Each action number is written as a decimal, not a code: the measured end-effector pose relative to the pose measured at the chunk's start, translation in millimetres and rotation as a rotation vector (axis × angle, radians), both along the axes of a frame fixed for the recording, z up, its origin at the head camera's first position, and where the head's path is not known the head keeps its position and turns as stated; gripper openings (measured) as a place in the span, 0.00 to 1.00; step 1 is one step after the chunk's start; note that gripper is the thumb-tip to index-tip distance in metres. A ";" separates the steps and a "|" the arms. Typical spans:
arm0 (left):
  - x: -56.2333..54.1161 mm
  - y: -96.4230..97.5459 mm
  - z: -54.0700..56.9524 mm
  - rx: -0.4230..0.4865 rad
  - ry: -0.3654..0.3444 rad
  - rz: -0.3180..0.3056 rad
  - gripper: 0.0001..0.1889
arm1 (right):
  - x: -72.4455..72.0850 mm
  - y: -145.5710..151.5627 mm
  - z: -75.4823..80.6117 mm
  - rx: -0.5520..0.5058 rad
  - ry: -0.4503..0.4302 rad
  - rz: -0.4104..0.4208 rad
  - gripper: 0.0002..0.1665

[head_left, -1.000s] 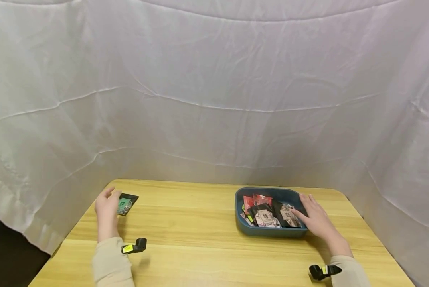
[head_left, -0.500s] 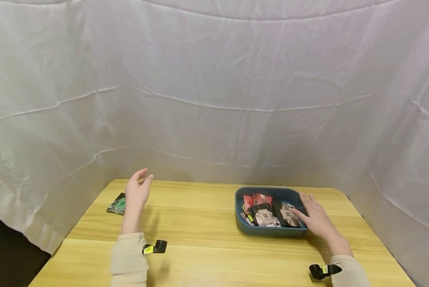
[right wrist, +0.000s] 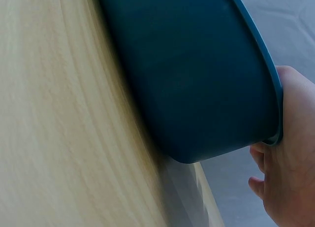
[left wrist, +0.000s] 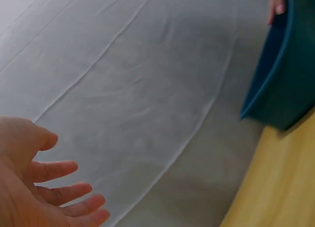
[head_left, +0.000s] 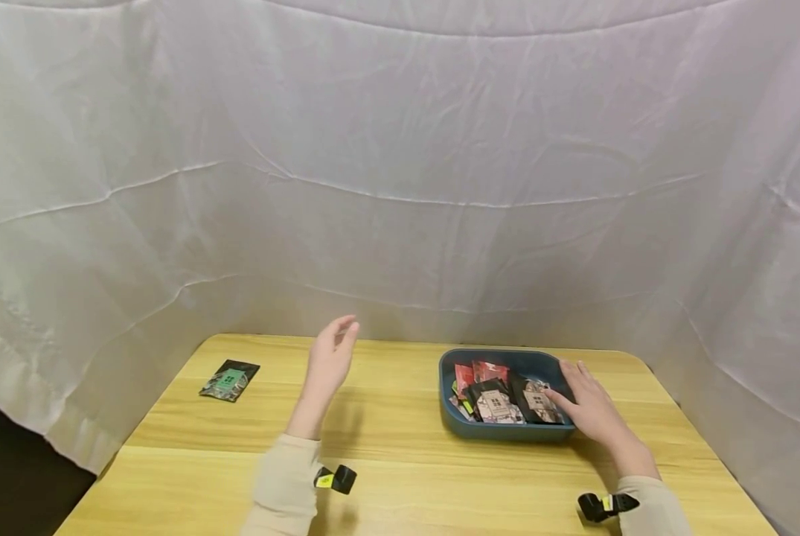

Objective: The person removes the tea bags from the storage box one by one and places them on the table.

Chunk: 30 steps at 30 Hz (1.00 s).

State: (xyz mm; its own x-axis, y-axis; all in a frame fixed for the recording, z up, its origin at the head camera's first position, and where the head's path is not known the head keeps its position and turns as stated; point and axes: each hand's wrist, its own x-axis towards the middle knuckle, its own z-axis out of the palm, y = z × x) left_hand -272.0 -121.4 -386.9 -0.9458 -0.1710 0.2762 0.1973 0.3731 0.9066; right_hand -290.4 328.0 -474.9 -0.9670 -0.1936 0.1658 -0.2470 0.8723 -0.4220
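My left hand [head_left: 329,357] is raised over the middle of the table, left of the bin, with nothing in it. In the left wrist view its fingers [left wrist: 69,192] are spread and loosely bent. My right hand [head_left: 594,406] holds the right end of a dark blue plastic bin [head_left: 507,432], thumb over the rim and other fingers outside, as the right wrist view shows from below. Inside the bin lie black sachets with pale labels [head_left: 496,406] and red sachets [head_left: 490,371]. A black sachet with a green label [head_left: 230,380] lies flat at the table's left.
The light wooden table [head_left: 400,476] has rounded far corners. Pale grey cloth [head_left: 400,253] hangs close behind it and along both sides. Black wrist cameras [head_left: 336,479] sit on both beige sleeves.
My left hand has moved right, away from the green-labelled sachet, which now lies uncovered on the table. My right hand and the bin have stayed put.
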 end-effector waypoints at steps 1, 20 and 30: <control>-0.1 7.5 -1.6 -0.010 0.019 -0.018 0.21 | 0.1 0.2 0.2 0.000 -0.002 -0.001 0.48; -5.4 108.9 -36.6 -0.245 0.018 -0.431 0.24 | 0.8 -0.1 4.4 0.026 -0.008 -0.004 0.49; -16.6 147.9 -48.1 -0.583 0.042 -0.543 0.24 | -0.9 1.2 0.6 0.024 -0.012 -0.006 0.50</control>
State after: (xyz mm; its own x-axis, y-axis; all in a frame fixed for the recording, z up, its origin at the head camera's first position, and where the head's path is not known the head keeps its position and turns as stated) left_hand -288.6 26.5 -435.0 -0.8422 0.4938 0.2165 0.5174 0.6271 0.5823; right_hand -291.2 329.2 -474.4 -0.9701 -0.1913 0.1494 -0.2365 0.8838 -0.4036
